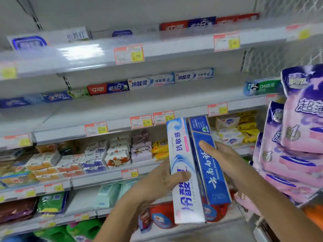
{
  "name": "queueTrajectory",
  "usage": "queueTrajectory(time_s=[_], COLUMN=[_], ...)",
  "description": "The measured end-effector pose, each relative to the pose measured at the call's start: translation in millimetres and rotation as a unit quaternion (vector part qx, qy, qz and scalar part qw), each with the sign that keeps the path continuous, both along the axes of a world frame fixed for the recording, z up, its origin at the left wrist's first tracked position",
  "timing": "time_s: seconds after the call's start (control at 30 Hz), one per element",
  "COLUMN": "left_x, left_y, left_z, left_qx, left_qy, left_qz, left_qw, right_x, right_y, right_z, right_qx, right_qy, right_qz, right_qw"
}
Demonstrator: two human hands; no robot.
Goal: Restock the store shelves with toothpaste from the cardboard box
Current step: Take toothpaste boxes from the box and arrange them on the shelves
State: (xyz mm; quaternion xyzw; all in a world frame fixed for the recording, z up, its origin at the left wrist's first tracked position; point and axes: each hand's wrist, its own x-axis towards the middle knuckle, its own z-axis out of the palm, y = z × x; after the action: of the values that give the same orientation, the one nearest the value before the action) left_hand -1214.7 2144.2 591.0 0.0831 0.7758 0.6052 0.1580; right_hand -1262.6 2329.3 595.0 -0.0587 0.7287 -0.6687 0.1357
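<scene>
Much of this I can't make out from here.
Fingers of the left grip [157, 181] are hidden behind the white toothpaste box [183, 151], those of the right grip [227, 159] behind the blue toothpaste box [212, 179]; price tags [129, 54] and top-shelf boxes [174, 26] are blurred; pink packs [300, 130] run off the right edge.

White-and-blue toothpaste box [185, 172], deep blue toothpaste box [208, 159], pink-and-purple packs [297, 137], yellow-and-red price tags [129, 54]

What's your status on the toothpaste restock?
Left hand grips white toothpaste box, right hand grips blue toothpaste box. Both roughly upright, not yet shelved. Pink paper packs stacked close on the right.
</scene>
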Motion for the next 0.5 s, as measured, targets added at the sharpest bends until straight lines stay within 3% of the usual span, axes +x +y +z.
queueTrajectory(time_s=[0.17, 0.27, 0.37, 0.5], left_x=[-21.2, -40.6, -73.2, -117.1], left_y=[9.7, 10.9, 8.0, -2.8], left_z=[52.4, 85.3, 106.5, 127.8], left_qx=[0.025, -0.082, -0.296, -0.423], left_qy=[-0.012, 0.071, 0.206, 0.327], left_qz=[0.040, 0.099, 0.131, 0.101], left_qw=[0.999, 0.989, 0.924, 0.839], right_x=[-20.2, -42.3, -69.9, -108.5], right_y=[26.1, 39.4, 41.6, 32.8], right_z=[42.5, 61.3, 76.3, 84.7], right_qx=[-0.016, -0.025, -0.020, -0.034], right_qy=[0.000, 0.005, 0.001, -0.009], right_qz=[-0.018, -0.048, -0.093, -0.135], right_qw=[1.000, 0.999, 0.996, 0.990])
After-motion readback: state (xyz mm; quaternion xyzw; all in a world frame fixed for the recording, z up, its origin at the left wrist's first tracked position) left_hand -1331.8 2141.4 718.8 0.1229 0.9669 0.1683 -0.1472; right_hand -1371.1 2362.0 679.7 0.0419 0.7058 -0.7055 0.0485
